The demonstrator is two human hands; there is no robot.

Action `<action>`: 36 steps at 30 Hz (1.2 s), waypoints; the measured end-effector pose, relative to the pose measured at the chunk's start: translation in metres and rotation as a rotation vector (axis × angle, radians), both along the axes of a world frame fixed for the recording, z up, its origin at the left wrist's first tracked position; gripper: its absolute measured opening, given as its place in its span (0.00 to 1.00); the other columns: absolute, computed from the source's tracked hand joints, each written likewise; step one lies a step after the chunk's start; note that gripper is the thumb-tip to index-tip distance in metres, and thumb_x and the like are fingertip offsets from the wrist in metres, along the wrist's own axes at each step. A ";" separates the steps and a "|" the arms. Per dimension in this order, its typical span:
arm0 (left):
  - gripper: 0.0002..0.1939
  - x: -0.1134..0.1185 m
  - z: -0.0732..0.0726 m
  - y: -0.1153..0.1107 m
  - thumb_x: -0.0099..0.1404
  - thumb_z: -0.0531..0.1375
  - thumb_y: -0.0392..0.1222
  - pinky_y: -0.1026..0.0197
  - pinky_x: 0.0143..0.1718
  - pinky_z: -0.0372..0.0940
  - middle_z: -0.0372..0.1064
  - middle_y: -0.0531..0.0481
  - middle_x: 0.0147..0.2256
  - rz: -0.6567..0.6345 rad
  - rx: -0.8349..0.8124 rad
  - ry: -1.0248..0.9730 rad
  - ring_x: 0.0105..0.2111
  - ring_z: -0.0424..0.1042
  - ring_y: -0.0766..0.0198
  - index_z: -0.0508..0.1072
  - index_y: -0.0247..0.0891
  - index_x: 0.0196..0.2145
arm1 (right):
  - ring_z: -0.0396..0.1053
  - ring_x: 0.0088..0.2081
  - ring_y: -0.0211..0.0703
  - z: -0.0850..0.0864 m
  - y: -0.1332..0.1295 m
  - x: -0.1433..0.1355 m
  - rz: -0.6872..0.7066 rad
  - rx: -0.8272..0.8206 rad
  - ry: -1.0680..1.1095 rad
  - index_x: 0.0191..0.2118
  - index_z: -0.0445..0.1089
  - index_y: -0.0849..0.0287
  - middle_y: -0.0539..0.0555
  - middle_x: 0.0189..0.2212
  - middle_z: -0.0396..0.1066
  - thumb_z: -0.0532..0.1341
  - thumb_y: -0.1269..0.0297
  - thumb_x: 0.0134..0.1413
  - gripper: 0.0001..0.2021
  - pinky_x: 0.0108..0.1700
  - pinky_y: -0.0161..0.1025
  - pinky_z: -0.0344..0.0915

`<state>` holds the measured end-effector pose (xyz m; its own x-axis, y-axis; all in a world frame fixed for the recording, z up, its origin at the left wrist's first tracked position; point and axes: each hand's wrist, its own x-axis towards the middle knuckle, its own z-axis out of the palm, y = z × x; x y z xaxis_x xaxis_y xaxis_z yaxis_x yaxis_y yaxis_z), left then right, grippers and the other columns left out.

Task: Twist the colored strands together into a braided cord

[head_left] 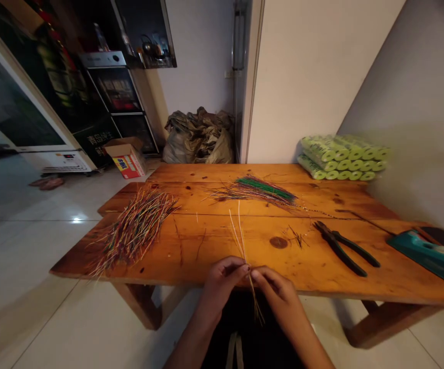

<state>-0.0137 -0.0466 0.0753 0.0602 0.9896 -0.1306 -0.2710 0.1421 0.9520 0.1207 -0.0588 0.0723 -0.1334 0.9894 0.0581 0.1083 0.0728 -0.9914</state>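
My left hand [224, 279] and my right hand [274, 287] meet at the near edge of the wooden table [214, 246]. Together they pinch a thin bundle of pale wires [241, 241] that fans out over the tabletop and hangs down below my fingers. A large heap of multicoloured wires [135, 230] lies to the left. A second bundle of green and mixed wires [262, 190] lies further back at the centre.
Black pliers [345, 248] lie to the right, with a teal tape dispenser [429, 253] beyond them. Green rolls in plastic wrap [341, 156] sit at the back right against the wall. A cardboard box [126, 156] and a crumpled sack [199, 136] stand on the floor.
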 end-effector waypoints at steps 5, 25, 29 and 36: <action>0.04 0.001 -0.003 -0.003 0.51 0.62 0.40 0.66 0.32 0.59 0.70 0.52 0.24 -0.056 0.040 0.081 0.27 0.66 0.68 0.74 0.36 0.24 | 0.67 0.34 0.42 0.010 0.019 0.008 -0.129 0.125 -0.040 0.31 0.69 0.57 0.51 0.29 0.70 0.59 0.57 0.50 0.09 0.38 0.36 0.61; 0.05 0.008 -0.012 -0.003 0.47 0.65 0.39 0.66 0.32 0.60 0.70 0.53 0.23 -0.083 -0.057 -0.021 0.26 0.67 0.68 0.74 0.36 0.22 | 0.66 0.37 0.41 0.020 0.037 0.004 -0.137 0.136 0.114 0.36 0.69 0.56 0.52 0.34 0.71 0.58 0.57 0.51 0.09 0.39 0.38 0.62; 0.07 0.004 -0.014 0.000 0.48 0.65 0.41 0.66 0.34 0.60 0.71 0.52 0.25 0.042 -0.089 -0.137 0.27 0.67 0.68 0.74 0.35 0.25 | 0.68 0.37 0.41 0.005 0.025 0.003 0.071 -0.105 0.200 0.40 0.68 0.56 0.53 0.36 0.71 0.57 0.56 0.52 0.13 0.41 0.40 0.63; 0.08 0.001 -0.021 0.001 0.50 0.63 0.43 0.65 0.32 0.60 0.69 0.53 0.23 0.037 -0.004 0.026 0.27 0.67 0.67 0.73 0.35 0.25 | 0.61 0.22 0.33 -0.016 0.008 -0.001 0.171 -0.233 0.325 0.28 0.66 0.60 0.46 0.20 0.64 0.58 0.55 0.51 0.12 0.29 0.32 0.59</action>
<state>-0.0129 -0.0459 0.0541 0.0202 0.9906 -0.1356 -0.2514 0.1363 0.9582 0.1193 -0.0504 0.0566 -0.3079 0.9463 -0.0987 -0.2059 -0.1675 -0.9641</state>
